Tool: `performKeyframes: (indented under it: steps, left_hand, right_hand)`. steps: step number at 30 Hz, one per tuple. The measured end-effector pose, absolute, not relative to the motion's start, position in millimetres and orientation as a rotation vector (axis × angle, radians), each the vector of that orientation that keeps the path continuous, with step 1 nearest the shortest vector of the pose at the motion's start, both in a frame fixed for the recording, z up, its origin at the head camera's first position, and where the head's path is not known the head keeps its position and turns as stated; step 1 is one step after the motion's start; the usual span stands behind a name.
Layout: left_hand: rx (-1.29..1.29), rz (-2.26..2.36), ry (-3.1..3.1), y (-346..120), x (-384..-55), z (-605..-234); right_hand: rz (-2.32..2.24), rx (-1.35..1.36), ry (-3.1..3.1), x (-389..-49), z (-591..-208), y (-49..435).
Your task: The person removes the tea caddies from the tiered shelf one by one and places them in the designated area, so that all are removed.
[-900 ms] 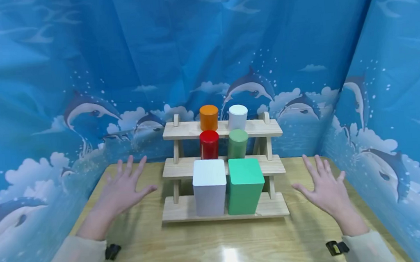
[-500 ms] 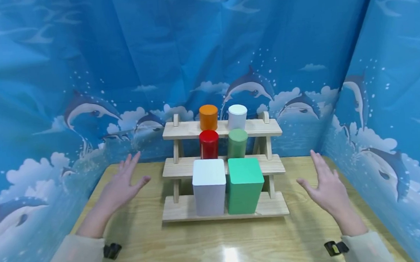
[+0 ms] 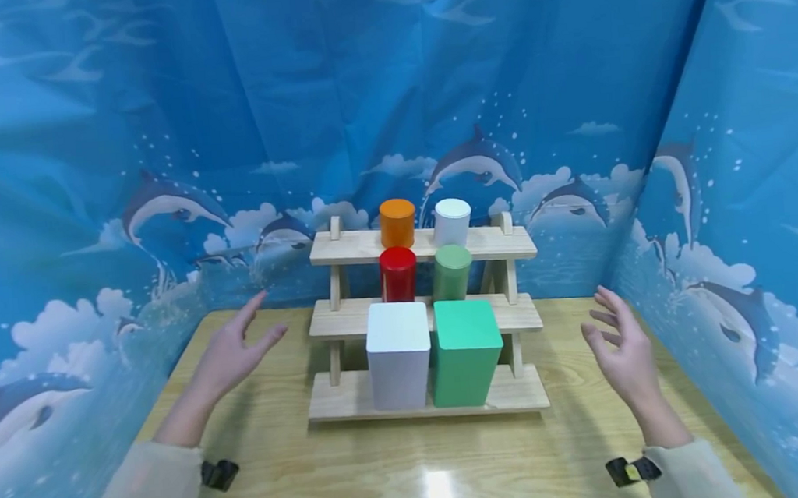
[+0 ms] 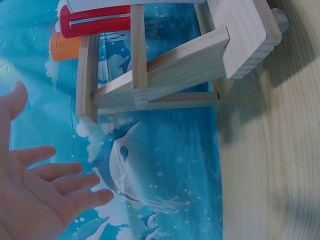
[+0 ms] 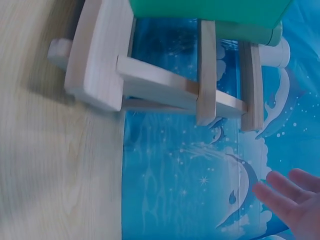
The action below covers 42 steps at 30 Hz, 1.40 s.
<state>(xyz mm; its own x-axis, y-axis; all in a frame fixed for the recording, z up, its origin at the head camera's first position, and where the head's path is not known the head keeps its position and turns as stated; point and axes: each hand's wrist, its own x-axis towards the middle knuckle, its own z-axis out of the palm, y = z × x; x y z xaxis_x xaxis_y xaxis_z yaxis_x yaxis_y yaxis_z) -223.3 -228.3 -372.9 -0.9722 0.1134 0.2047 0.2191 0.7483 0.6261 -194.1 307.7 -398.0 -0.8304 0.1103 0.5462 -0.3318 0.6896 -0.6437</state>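
My left hand [image 3: 226, 362] hovers to the left of a three-tier wooden display shelf [image 3: 523, 390], its fingers stretched out and holding nothing. On the other side, my right hand [image 3: 629, 356] is raised with relaxed, slightly bent fingers, also holding nothing. The top tier carries an orange cylinder [image 3: 397, 224] and a white cylinder [image 3: 451, 223]. Below them stand a red cylinder [image 3: 398, 276] and a green cylinder [image 3: 452, 274]. A tall white box [image 3: 399, 366] and a tall green box [image 3: 466, 365] occupy the lowest tier, side by side. Both hands are apart from the shelf.
The shelf stands on a light wooden table [image 3: 361, 479]. Blue curtains [image 3: 358, 88] printed with dolphins and clouds enclose the table behind and at both sides. A black strap [image 3: 633, 470] is on the right wrist, and another black strap [image 3: 220, 475] on the left.
Both hands have turned from spread, palms down, to more edge-on, with the fingers drawn closer together. The right hand's fingers have bent slightly. The shelf and everything on it stayed still.
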Motion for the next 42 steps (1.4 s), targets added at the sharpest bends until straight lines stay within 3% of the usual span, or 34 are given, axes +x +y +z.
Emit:
performKeyframes:
  steps: [5, 23, 42]
  left_hand:
    - [-0.291, -1.181, -2.673, -224.9, -229.8, -383.1]
    - [-0.131, -1.721, -2.497, -221.8, -248.8, -403.5]
    - [-0.043, -2.012, -2.411, -208.0, -273.6, -425.2]
  right_hand:
    - [1.180, 0.188, -2.223, -194.2, -397.6, 304.3]
    - [1.682, 0.772, -1.990, -200.5, -403.1, 276.3]
    - [1.663, 0.835, -2.066, -212.1, -409.1, 249.3]
